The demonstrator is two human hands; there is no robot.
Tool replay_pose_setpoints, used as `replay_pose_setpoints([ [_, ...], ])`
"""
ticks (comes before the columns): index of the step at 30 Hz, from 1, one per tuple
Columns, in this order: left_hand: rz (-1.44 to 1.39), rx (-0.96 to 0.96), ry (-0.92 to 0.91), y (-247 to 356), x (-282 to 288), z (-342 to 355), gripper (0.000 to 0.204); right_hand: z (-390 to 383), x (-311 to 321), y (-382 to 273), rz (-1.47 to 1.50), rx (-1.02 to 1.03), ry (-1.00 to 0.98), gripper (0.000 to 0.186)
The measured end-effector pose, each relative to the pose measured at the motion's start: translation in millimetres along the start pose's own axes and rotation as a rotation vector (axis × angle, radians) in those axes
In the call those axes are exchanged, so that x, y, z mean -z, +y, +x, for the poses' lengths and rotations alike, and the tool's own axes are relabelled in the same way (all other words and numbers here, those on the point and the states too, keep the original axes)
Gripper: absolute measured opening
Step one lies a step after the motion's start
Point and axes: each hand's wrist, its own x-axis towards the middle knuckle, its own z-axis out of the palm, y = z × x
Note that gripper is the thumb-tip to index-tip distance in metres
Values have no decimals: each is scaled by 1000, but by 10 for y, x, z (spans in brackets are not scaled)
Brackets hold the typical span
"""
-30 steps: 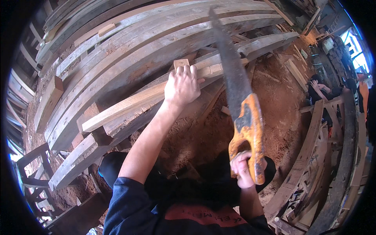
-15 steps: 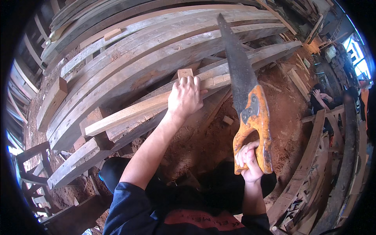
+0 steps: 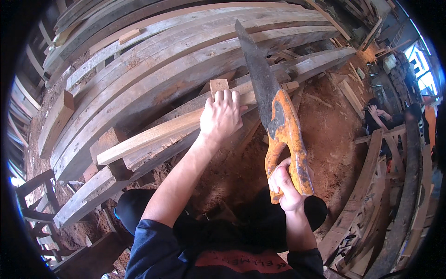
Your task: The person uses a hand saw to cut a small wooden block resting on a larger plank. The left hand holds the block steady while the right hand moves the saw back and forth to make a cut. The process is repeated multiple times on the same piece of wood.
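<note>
My right hand (image 3: 286, 185) is wrapped round the worn orange handle of a handsaw (image 3: 260, 69). Its broad grey blade points up and away to the left and passes in front of a pale wooden strip (image 3: 153, 135) near the strip's right end. Whether the teeth touch the wood I cannot tell. My left hand (image 3: 222, 116) grips the strip from above, left of the blade, with the fingers bent over its far edge. Just beyond those fingers a short wooden block (image 3: 219, 85) sticks up. Below the strip lies a thick weathered beam (image 3: 88, 195).
Several long curved timbers (image 3: 186, 58) lie side by side beyond the strip. A short squared timber (image 3: 58, 122) rests across them at left. Reddish dirt floor (image 3: 330, 139) shows at right, with more curved planks (image 3: 357, 200). Another person (image 3: 383, 116) sits at the far right.
The saw and my right hand have moved left, and the blade leans further left, nearer my left hand. My left hand keeps its grip on the strip.
</note>
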Motion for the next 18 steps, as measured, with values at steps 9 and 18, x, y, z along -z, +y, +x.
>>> replay_pose_setpoints([
  [9,-102,45,-79,-88,34,96,39,157,-86,-44,116,-64,-8,13],
  [18,-65,37,17,-76,-1,52,37,104,-43,3,-205,10,-73,18],
])
